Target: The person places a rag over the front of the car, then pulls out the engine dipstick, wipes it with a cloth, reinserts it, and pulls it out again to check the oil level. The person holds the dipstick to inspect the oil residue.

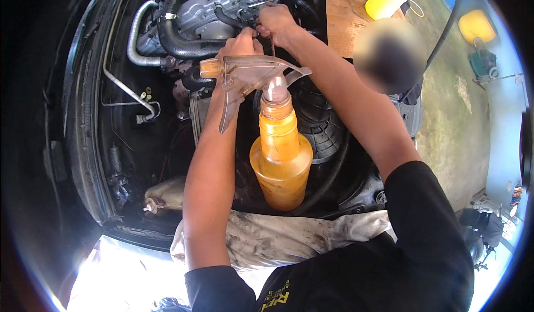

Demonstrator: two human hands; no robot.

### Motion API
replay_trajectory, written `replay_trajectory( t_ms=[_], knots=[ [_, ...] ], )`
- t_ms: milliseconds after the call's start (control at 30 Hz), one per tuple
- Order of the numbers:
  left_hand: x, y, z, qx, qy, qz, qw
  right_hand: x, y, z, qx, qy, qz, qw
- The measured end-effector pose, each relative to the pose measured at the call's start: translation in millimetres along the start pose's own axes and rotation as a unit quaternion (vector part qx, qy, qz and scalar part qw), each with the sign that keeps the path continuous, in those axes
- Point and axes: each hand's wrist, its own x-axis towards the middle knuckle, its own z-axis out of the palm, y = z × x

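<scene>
Both my hands are close together over the engine [222,8], at the far side of the engine bay. My right hand [275,21] has its fingers closed; a thin brownish rod shows just below it, and what it grips is too small to make out. Beside it, my left hand [240,45] is curled with its fingertips near the right hand, partly covered by a spray head. This cloudy plastic spray head [236,75] tops an orange spray bottle [282,167], which is upright between my forearms. Left of my hands runs a thick black hose [189,46].
A stained pale cloth [278,237] drapes over the near edge of the car. On a wooden board [340,20] at the far right is a yellow bottle [385,1] with a red top. A blurred patch covers something below it. Farther right are a yellow container [476,26] and a green machine [483,61].
</scene>
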Motion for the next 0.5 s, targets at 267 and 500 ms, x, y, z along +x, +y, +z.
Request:
replay_trajectory(
  t_ms=[267, 500],
  knots=[
    [-3, -5, 3, -0.001, 0.001, -0.019, 1.0, -8, -3, 7, 0.062, 0.037, 0.035, 0.997],
    [-3, -4, -2, 0.006, -0.013, -0.019, 1.0, -22, -4, 12, 0.06, 0.062, 0.031, 0.996]
  ],
)
